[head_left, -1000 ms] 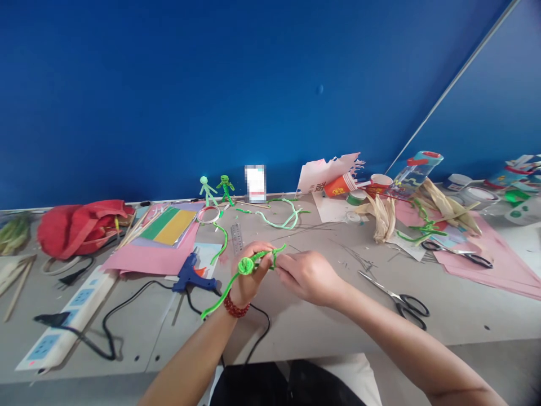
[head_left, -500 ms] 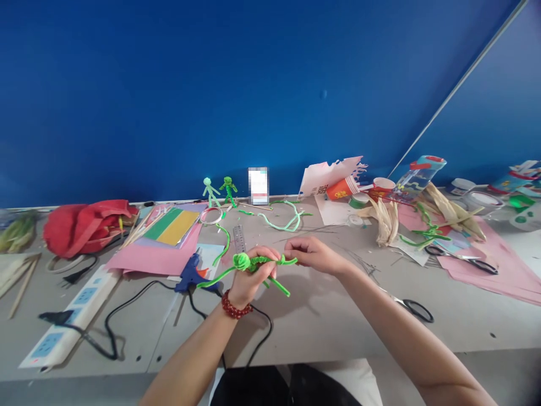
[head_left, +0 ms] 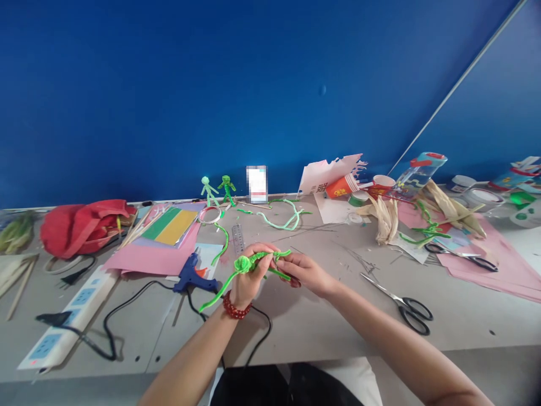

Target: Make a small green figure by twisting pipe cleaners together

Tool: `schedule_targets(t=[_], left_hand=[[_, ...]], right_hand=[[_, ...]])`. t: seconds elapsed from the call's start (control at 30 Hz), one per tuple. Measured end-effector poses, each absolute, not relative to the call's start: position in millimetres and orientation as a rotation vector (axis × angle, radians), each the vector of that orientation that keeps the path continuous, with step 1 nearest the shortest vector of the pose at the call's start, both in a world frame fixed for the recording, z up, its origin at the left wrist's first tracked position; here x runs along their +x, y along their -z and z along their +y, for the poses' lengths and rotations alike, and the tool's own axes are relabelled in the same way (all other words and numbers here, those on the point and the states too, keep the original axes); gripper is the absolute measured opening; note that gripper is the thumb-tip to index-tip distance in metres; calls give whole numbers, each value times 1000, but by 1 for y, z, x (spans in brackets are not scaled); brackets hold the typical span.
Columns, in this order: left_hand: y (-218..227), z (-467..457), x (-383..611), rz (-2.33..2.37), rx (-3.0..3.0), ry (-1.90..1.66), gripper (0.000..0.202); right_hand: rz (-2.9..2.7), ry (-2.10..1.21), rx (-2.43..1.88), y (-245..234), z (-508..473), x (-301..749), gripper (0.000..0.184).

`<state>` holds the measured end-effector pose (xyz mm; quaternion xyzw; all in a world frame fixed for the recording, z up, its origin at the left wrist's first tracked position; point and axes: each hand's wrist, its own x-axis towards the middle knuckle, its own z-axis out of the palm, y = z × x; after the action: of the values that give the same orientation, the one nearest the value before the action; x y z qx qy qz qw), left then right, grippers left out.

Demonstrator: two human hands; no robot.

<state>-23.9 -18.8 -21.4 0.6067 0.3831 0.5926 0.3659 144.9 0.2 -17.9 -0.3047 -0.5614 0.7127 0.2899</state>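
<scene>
A bright green pipe-cleaner figure [head_left: 242, 264] with a coiled round head and wrapped body lies sideways above the table. My left hand [head_left: 249, 285], with a red bead bracelet at the wrist, is closed around its body. The head points left and one long loose strand hangs toward the bracelet. My right hand [head_left: 310, 273] pinches the figure at its right end, where two green strands stick out. Its fingertips touch those of my left hand and hide part of the strands. Two finished-looking green pipe-cleaner figures [head_left: 227, 189] stand against the blue wall.
Near my left wrist lies a blue glue gun [head_left: 195, 274], its black cord trailing to a white power strip [head_left: 70, 316]. Black-handled scissors [head_left: 401, 304] rest right of my hands. A phone [head_left: 257, 185] leans on the wall; paper cups [head_left: 343, 186] lie at the back right.
My right hand has moved left and down and turned inward, from beside the upper strand to a pinch at the figure's right end. The left hand keeps its hold.
</scene>
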Motion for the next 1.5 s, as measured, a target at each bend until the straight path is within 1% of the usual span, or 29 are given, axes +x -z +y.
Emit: schedule_targets(t=[0.17,0.33,0.47,0.6,0.7,0.9,1.03,1.3,1.5], left_hand=[[20,-21,-23,1006,1659,-1525,9],[21,-20,-23,1012,1687,-1540,6],[26,-20,-24,1042,1668,-1551,7],[31,-19,-23,1031,1577,-1539,9],[32,-20,-22,997,1516,-1503,11],[31,-19,-17,954,1335,-1467,12],[32,-18,-12,901,1185,-1441,16],[27,-16,-12,897,1023,-1428,15],[20,-17,-16,759,988,-1321,32]], right_hand=[[-1583,-1865,-759,11,-3,146,47],[-1567,-1887,-728,11,-2,145,46],[-1578,-1814,-720,16,-1,144,45],[-1486,-1693,-720,25,0,139,39],[-1386,-1599,-745,28,-1,136,39],[-1300,-1602,-792,28,-3,136,40],[-1294,-1534,-791,30,-3,136,40],[-1231,-1506,-748,34,-5,136,30],[-1156,-1456,-767,37,0,141,27]])
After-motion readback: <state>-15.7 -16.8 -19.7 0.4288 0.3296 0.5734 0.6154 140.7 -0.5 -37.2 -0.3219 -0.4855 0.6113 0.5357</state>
